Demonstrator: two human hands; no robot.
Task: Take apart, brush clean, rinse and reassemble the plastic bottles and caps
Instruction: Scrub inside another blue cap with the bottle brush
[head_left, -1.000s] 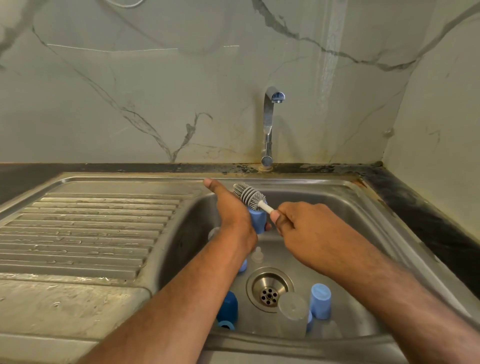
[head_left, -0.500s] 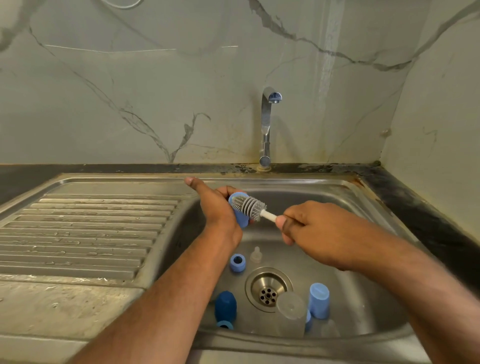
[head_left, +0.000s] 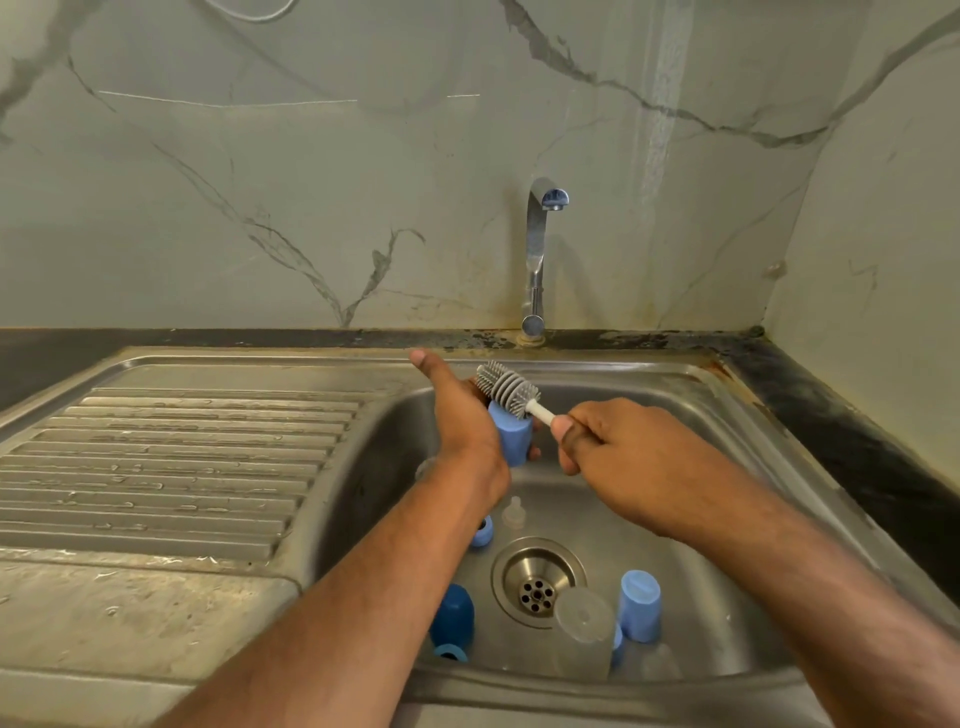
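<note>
Over the sink basin (head_left: 691, 415) my left hand (head_left: 462, 421) grips a light blue bottle cap (head_left: 511, 434), its thumb sticking up. My right hand (head_left: 618, 447) holds the white handle of a grey silicone brush (head_left: 506, 387), whose bristle head lies across the cap's top edge. On the basin floor lie a dark blue cap (head_left: 452, 616), a blue ring (head_left: 483, 532), a small clear nipple (head_left: 513, 512), a clear cup (head_left: 584, 631), another light blue cap (head_left: 640, 605) and a clear piece (head_left: 660, 662) at the front rim.
The drain (head_left: 537, 582) sits in the middle of the basin. A chrome tap (head_left: 540, 254) stands behind, no water running. A ribbed steel drainboard (head_left: 171, 467) lies to the left. A dark counter edge (head_left: 852, 415) runs along the right beside the marble wall.
The brush head was inside the cap's mouth half a second ago; it now lies on top of the cap's edge. My left hand has turned the cap more upright.
</note>
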